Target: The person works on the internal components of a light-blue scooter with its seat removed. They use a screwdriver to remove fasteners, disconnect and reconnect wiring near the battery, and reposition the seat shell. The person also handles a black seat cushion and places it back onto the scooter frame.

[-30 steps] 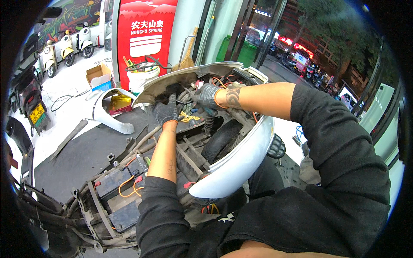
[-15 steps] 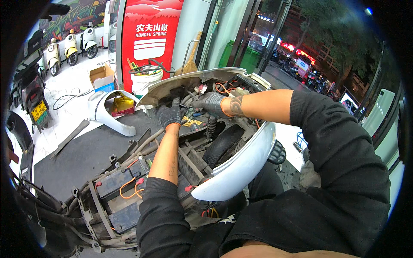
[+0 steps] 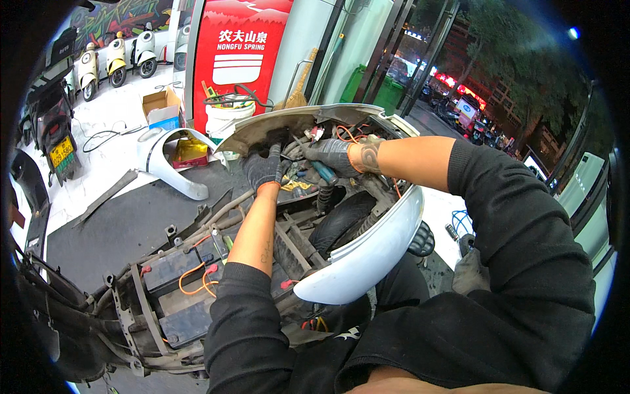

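A partly stripped scooter lies in front of me, its white front shell (image 3: 262,123) curving round wires and metal parts. My left hand (image 3: 264,167), in a dark glove, reaches inside that shell. Its fingers are bent round something there, and their tips are hidden. Close beside it on the right, my gloved right hand (image 3: 333,155) is closed on a teal-handled tool (image 3: 324,173). The handle sticks out below the palm; the tool's working end is hard to make out. Orange wires (image 3: 348,133) run just beyond the right hand. Below it is the black tyre (image 3: 344,217).
Dark battery blocks (image 3: 190,325) sit in the frame at the lower left. A loose white curved panel (image 3: 156,161) lies beyond, near a white bucket (image 3: 226,121) of tools and a cardboard box (image 3: 161,108). A white side panel (image 3: 367,262) bulges toward my knees.
The teal handle now shows below my right hand, which has turned slightly. My left hand stays inside the shell, its fingers shifted a little. The whole view has moved slightly.
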{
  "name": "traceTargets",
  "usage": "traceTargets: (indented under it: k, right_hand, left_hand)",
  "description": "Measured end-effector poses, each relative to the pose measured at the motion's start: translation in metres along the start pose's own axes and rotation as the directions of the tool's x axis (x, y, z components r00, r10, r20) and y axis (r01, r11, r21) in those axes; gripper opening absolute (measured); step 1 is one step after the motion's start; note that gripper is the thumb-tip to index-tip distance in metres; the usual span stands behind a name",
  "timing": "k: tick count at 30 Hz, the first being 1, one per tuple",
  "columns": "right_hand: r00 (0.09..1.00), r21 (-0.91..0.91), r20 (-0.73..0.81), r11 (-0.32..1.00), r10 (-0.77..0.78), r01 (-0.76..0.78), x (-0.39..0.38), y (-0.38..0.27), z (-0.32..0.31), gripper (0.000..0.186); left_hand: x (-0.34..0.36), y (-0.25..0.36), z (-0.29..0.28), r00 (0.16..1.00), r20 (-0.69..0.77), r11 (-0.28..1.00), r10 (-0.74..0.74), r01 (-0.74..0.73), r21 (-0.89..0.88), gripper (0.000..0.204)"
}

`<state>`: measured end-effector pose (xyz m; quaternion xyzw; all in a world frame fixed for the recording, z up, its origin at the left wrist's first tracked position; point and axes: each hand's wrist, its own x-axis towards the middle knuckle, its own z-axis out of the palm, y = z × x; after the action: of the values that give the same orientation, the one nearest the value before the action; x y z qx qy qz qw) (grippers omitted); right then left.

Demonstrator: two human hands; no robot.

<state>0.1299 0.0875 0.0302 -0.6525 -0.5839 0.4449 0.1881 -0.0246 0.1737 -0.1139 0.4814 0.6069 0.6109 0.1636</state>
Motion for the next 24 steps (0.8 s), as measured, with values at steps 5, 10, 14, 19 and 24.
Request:
traceTargets:
  k: [5,10,14,19,24]
  right_hand:
    - [0.933,-0.976,0.157,0.096,-0.323,0.197,0.037,0.002,0.005,0.027]
    - [0.987,-0.127,-0.152,0.992,-0.046,0.027,0.025,-0.005,0.015,0.025]
    - [0.988,0.133,-0.117,0.988,0.098,-0.082,0.006,-0.005,0.0,0.032]
    - [0.909,-0.998,0.064,-0.019,-0.411,0.062,0.058,0.009,-0.004,0.031]
    - [0.964,-0.959,-0.027,0.278,-0.263,0.049,0.071,0.01,0.003,0.026]
  left_hand:
    - [-0.003,0.007,-0.006,0.999,0.031,0.996,-0.043,0.045,-0.073,0.071]
    - [-0.004,0.014,-0.016,0.992,0.111,0.99,-0.053,0.067,-0.127,0.057]
    - [-0.004,0.012,-0.015,0.999,0.02,0.984,0.049,-0.045,-0.171,0.056]
    - [-0.005,0.008,-0.012,0.999,0.049,0.974,0.015,-0.003,-0.226,0.054]
    - [-0.006,0.01,-0.016,0.997,0.071,0.996,0.008,-0.001,-0.091,0.059]
